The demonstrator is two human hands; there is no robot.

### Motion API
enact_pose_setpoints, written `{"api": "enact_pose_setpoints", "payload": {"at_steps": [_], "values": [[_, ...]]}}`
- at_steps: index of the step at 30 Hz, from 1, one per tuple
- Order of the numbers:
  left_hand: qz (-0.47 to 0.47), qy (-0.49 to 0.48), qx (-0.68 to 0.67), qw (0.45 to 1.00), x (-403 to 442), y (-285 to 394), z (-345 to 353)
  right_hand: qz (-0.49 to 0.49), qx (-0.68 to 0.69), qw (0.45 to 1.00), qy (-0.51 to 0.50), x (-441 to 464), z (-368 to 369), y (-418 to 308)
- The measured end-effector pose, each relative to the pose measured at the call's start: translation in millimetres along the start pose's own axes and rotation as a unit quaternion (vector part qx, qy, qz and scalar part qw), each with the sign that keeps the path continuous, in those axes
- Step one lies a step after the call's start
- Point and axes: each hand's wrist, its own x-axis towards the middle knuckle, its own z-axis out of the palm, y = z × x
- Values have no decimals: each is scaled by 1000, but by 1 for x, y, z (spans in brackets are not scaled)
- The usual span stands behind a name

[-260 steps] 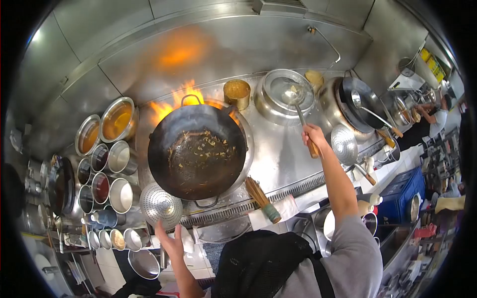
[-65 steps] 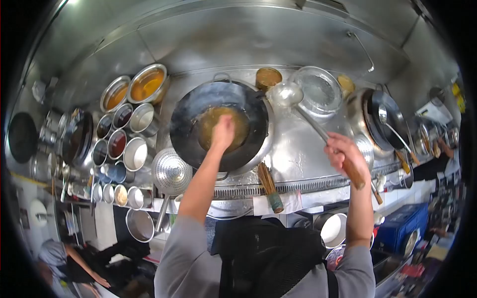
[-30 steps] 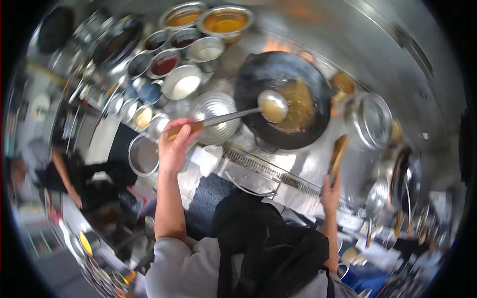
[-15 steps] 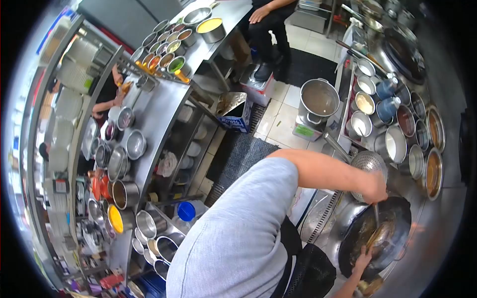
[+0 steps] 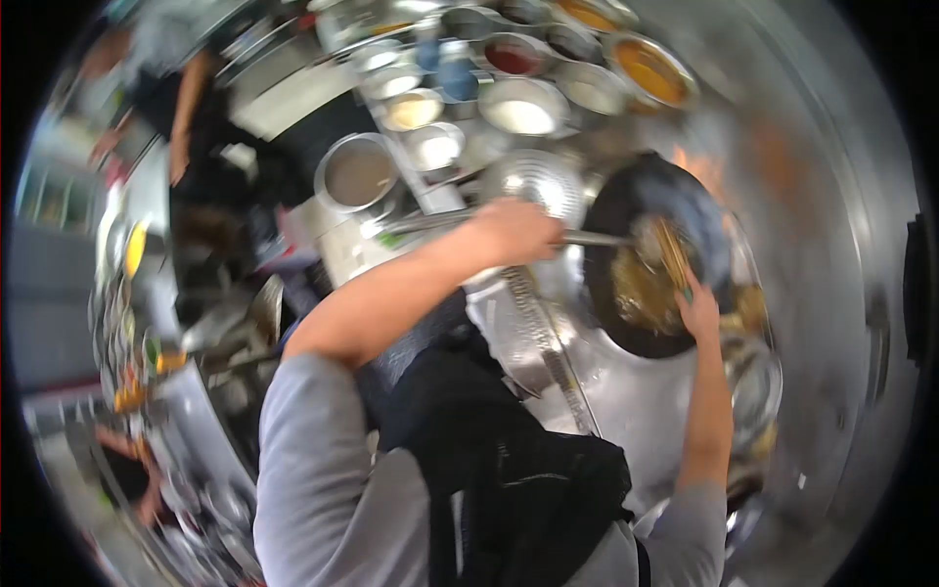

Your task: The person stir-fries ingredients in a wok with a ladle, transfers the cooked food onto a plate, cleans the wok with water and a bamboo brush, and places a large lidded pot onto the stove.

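Observation:
My left hand is closed round the ladle's handle, palm down, beside the wok's left rim. The ladle reaches over that rim, its bowl down inside the black wok. Brownish liquid lies in the wok. My right hand grips the bamboo brush at its green-bound end. The brush has its bristles against or close to the ladle bowl; blur hides whether they touch. Left of the wok lies a perforated strainer, partly behind my left hand.
Flames show behind the wok. Several metal pots of sauces, one with red sauce, stand beyond the strainer. A large pot stands at the left. A glass-like or metal basin is at right. Another person is at upper left.
The ladle passed from my right hand to my left. My right hand picked up the brush from the counter edge and brought it into the wok. Liquid now lies there. The view swung away and back.

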Motion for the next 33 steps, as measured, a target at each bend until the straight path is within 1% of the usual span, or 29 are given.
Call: {"api": "enact_pose_setpoints", "payload": {"at_steps": [2, 3, 4, 5, 6, 7, 8, 9, 10, 13, 14, 15, 16, 17, 18, 19, 20, 22, 23, 24, 25, 26, 27, 28, 29, 30, 31, 32, 33], "values": [[-8, 19, -15, 1000, 9, -12, 23, 103, 38, 980, 168, 11, 6, 12], [-24, 31, 16, 999, 7, -8, 22, 127, 64, 964, 226, 12, 1, 9], [-17, 42, -17, 999, 4, -7, 20, 147, 89, 945, 279, 10, 0, 4], [40, 90, 0, 995, 8, -24, 39, 103, 119, 941, 299, 10, 6, 6], [60, 87, 2, 994, 9, -37, 49, 56, 145, 934, 322, 7, 13, 2], [-4, -18, -235, 972, 12, -46, 58, 27, 180, 938, 296, 0, 27, -9], [-75, -126, -452, 880, 15, -54, 70, -5, 215, 938, 271, -7, 37, -28], [-113, -176, -599, 773, 12, -65, 91, -11, 172, 966, 194, -26, 36, -59], [-149, -220, -722, 638, 8, -69, 111, -19, 129, 985, 116, -47, 30, -89], [-183, -230, -851, 436, -9, -53, 147, -178, 75, 979, 66, -68, 28, -107], [-188, -231, -881, 368, -16, -51, 158, -165, 79, 981, 70, -60, 36, -93], [-142, -234, -905, 326, -18, -55, 175, -59, 105, 985, 124, -44, 47, -75], [-141, -240, -903, 327, -20, -50, 176, 43, 125, 975, 177, -33, 50, -62], [-136, -248, -916, 285, -22, -39, 174, 49, 103, 973, 198, -30, 50, -67], [-128, -254, -927, 246, -20, -32, 166, -16, 88, 982, 165, -35, 51, -73], [-135, -270, -929, 213, -17, -29, 159, -40, 78, 984, 157, -40, 54, -79], [-140, -276, -926, 216, -18, -29, 153, -60, 69, 985, 146, -50, 52, -87], [-121, -257, -876, 389, -16, -26, 137, 102, 110, 973, 177, -36, 68, -58], [-118, -261, -874, 393, -16, -14, 124, 174, 104, 965, 164, -28, 62, -39], [-112, -231, -684, 683, -18, 3, 109, 163, 91, 972, 144, -23, 57, -12], [-92, -173, -411, 890, -18, 11, 100, 136, 53, 984, 103, -24, 42, 10], [-90, -177, -407, 891, -16, 3, 110, 109, 15, 992, 58, -31, 24, 29], [-36, -89, -272, 958, -8, -12, 132, 113, 1, 992, 59, -33, 6, 48], [21, 2, -127, 992, -1, -28, 149, 118, -13, 991, 60, -38, -11, 64], [63, -35, -363, 929, 6, -45, 152, 105, 14, 985, 137, -49, -30, 77], [68, -36, -359, 930, 5, -43, 143, 89, 39, 972, 214, -61, -53, 85], [-28, -127, -488, 863, 1, -38, 128, 93, 54, 959, 264, -73, -80, 90], [-124, -214, -595, 764, 0, -35, 117, 97, 68, 942, 314, -86, -106, 88], [-95, -199, -476, 851, 7, -31, 116, 102, 68, 940, 320, -103, -133, 75]]}}
